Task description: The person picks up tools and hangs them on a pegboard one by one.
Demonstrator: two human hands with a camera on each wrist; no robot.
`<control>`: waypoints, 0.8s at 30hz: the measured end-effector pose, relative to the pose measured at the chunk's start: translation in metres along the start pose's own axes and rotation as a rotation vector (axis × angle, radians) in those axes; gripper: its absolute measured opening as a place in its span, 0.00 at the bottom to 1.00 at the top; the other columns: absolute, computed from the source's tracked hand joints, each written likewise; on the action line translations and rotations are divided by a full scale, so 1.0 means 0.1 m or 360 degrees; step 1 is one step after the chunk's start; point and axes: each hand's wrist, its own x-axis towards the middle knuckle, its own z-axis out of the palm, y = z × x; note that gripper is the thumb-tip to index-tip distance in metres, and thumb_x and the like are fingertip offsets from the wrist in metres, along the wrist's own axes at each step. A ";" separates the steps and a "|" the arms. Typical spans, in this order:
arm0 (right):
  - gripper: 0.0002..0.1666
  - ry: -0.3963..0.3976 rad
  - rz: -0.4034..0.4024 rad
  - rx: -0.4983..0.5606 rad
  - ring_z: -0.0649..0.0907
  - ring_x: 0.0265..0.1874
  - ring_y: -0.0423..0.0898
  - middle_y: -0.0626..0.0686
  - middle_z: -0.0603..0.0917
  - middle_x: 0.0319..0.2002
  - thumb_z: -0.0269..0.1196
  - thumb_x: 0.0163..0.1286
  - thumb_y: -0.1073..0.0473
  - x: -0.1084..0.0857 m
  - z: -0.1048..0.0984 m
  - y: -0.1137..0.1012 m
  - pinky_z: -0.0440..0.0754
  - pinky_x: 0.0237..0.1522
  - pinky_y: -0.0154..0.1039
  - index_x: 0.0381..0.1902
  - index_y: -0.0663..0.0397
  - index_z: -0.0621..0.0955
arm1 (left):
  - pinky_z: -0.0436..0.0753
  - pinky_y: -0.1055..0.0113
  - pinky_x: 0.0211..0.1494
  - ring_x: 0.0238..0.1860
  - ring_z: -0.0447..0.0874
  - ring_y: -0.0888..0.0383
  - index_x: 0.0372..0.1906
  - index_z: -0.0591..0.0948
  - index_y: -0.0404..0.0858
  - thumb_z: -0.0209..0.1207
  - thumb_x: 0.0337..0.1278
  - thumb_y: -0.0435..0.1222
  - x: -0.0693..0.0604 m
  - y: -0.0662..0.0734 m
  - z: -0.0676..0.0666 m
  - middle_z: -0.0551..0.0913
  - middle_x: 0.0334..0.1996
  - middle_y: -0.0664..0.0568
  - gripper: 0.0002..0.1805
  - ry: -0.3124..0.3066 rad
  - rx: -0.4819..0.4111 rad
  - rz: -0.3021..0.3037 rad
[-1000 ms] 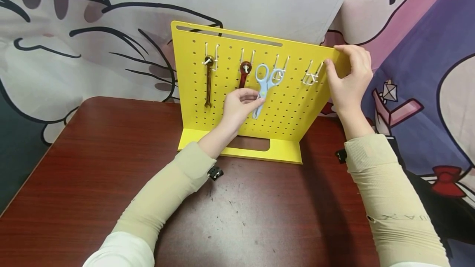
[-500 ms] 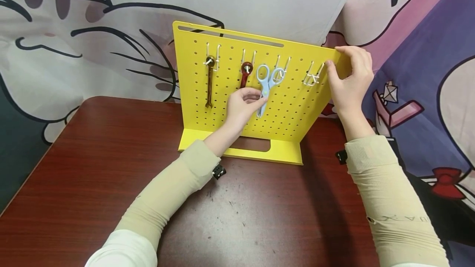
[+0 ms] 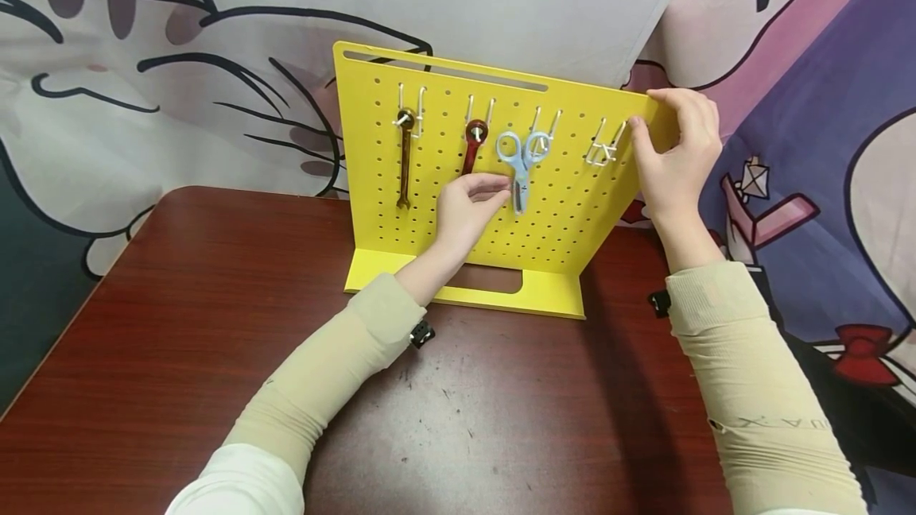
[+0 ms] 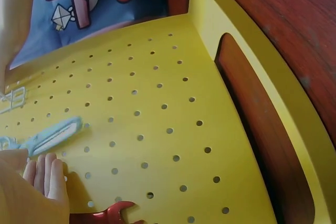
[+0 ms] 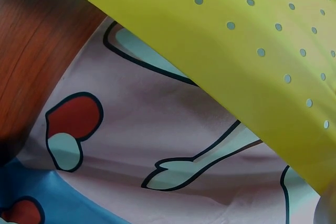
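Light blue scissors [image 3: 522, 169] hang by one handle loop from a white hook [image 3: 545, 129] on the yellow pegboard [image 3: 558, 205], blades downward. Just left of the blades is my left hand [image 3: 467, 209]; its fingers are fairly straight and hold nothing. In the left wrist view the fingers [image 4: 48, 177] lie close beside the scissors [image 4: 52, 136]. My right hand [image 3: 680, 149] grips the board's upper right corner, thumb in front and fingers at the top edge. The right wrist view shows mostly the board [image 5: 236, 56] and barely any of that hand.
A dark brown wrench [image 3: 405, 161] hangs at the left of the board. A red wrench [image 3: 472, 143] hangs beside it, its lower end behind my left hand. A bare white hook [image 3: 603, 145] sits at the right. The board stands on a brown table [image 3: 215, 324] before printed cloth [image 3: 272, 125].
My left hand pinched the scissors earlier and has now let go. The scissors have swung to hang straighter, blades shifting right. The right hand stays at the corner.
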 end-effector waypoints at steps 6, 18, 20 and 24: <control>0.21 0.0003 0.0009 0.0013 0.81 0.59 0.52 0.61 0.89 0.55 0.69 0.70 0.56 0.00 -0.01 -0.01 0.68 0.70 0.32 0.55 0.64 0.88 | 0.88 0.67 0.59 0.53 0.92 0.45 0.52 0.89 0.31 0.69 0.67 0.28 -0.05 -0.05 -0.09 0.91 0.52 0.39 0.12 -0.0026 0.0017 0.0014; 0.20 0.0004 0.0016 0.0012 0.81 0.59 0.51 0.61 0.89 0.55 0.69 0.70 0.56 0.00 -0.01 -0.01 0.69 0.68 0.32 0.55 0.63 0.88 | 0.89 0.60 0.60 0.52 0.93 0.44 0.53 0.89 0.32 0.69 0.66 0.30 -0.28 -0.18 -0.49 0.92 0.51 0.39 0.13 -0.0187 0.0303 -0.0018; 0.20 0.0006 0.0016 0.0015 0.81 0.58 0.51 0.60 0.89 0.55 0.69 0.69 0.56 0.00 -0.01 -0.01 0.69 0.67 0.32 0.54 0.64 0.88 | 0.90 0.59 0.59 0.52 0.93 0.43 0.53 0.89 0.31 0.69 0.66 0.28 -0.31 -0.19 -0.58 0.92 0.51 0.38 0.13 -0.0233 0.0348 0.0002; 0.20 0.0011 0.0020 0.0021 0.80 0.58 0.50 0.60 0.89 0.55 0.69 0.69 0.56 -0.01 -0.01 -0.01 0.69 0.66 0.32 0.54 0.63 0.88 | 0.91 0.59 0.56 0.50 0.93 0.43 0.52 0.89 0.30 0.70 0.65 0.28 -0.39 -0.20 -0.77 0.92 0.50 0.38 0.12 -0.0319 0.0425 0.0022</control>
